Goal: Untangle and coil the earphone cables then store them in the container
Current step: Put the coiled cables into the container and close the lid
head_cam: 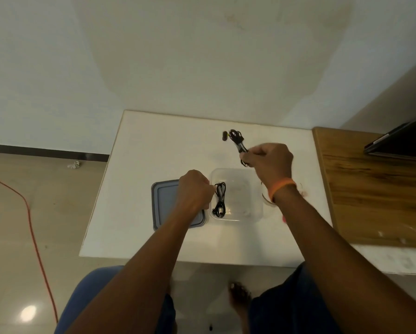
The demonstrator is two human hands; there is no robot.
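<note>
The right hand (pixel 272 157) pinches 1 coiled cable (pixel 238 143) above the tabletop's (pixel 134 179) far edge. The left hand (pixel 195 191), fingers curled, holds a second coil (pixel 220 198) inside the container's (pixel 250 213) left side. Loosening either grip early could let a coil spring open and retangle.

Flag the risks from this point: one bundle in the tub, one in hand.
1. The right hand grips its coiled earphone bundle by one end; the free end could loosen or snag.
2. The left hand pinches the bundle in the clear container and could drag it back out.
</note>
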